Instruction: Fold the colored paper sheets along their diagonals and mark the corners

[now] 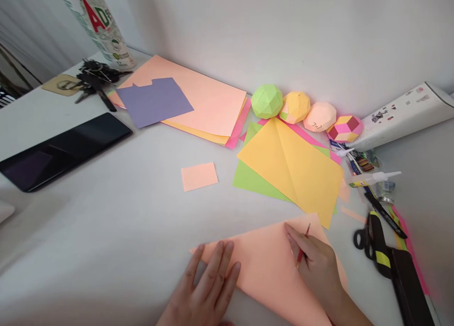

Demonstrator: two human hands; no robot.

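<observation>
A large peach sheet of paper (pixel 262 264) lies at the front of the white table. Flat on its left end rests my left hand (pixel 207 288), fingers spread. My right hand (pixel 315 264) is over the sheet's right part, with a thin red pencil (pixel 301 256) held in its curled fingers. One fingertip of that hand touches the sheet near its upper edge. Beyond the left hand lies a small peach paper rectangle (pixel 199 176). A creased yellow sheet (pixel 294 165) lies on a green sheet (pixel 255 181) just past the peach one.
Several faceted paper balls (pixel 266 101) line the wall. Coloured sheets (pixel 198 94) with a purple piece (pixel 156 101) lie at the back. At left are a phone (pixel 67 151), keys (pixel 95 80) and a bottle (pixel 99 28). Scissors (pixel 369 236), a cutter (pixel 385 215) and a glue bottle (pixel 372 178) lie right.
</observation>
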